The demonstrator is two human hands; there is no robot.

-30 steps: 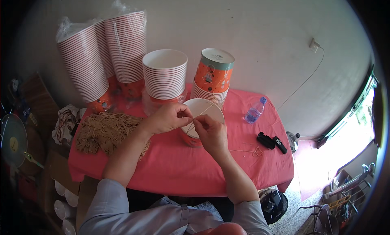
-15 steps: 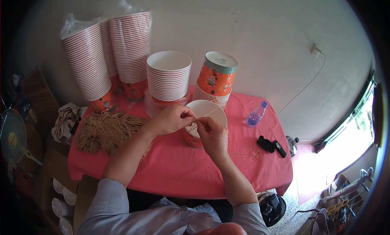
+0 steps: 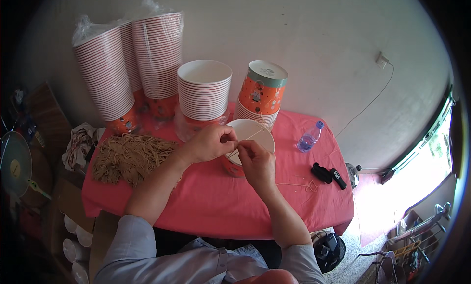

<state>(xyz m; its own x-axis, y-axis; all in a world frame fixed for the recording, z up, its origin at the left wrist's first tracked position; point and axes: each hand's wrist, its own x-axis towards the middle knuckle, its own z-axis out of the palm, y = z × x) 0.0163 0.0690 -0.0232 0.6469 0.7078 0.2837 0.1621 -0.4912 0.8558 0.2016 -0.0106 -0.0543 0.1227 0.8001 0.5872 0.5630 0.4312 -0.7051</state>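
Note:
Both my hands meet over a paper bucket (image 3: 234,170) that stands upright, white inside and orange outside. A thin tan string (image 3: 255,133) runs across its mouth to the far rim. My left hand (image 3: 214,143) pinches the string, thumb against bent fingers. Fingertips of my right hand (image 3: 257,161) close on the same string, touching or almost touching the left fingertips. What exactly lies between the fingertips is too small to make out. To the left of the bucket lies a heap of tan strings (image 3: 130,159).
Wrapped bucket stacks (image 3: 103,73) and an open stack (image 3: 204,92) stand behind. Upside-down buckets (image 3: 261,95) rise beyond my bucket. On the right are a plastic bottle (image 3: 310,137), a black case (image 3: 321,173) and a black device (image 3: 338,178), all on the red tablecloth (image 3: 206,210).
Both hands stay pinched over the bucket, with only a slight shift of the fingers. Nothing else has visibly moved apart from a small drift of the whole view.

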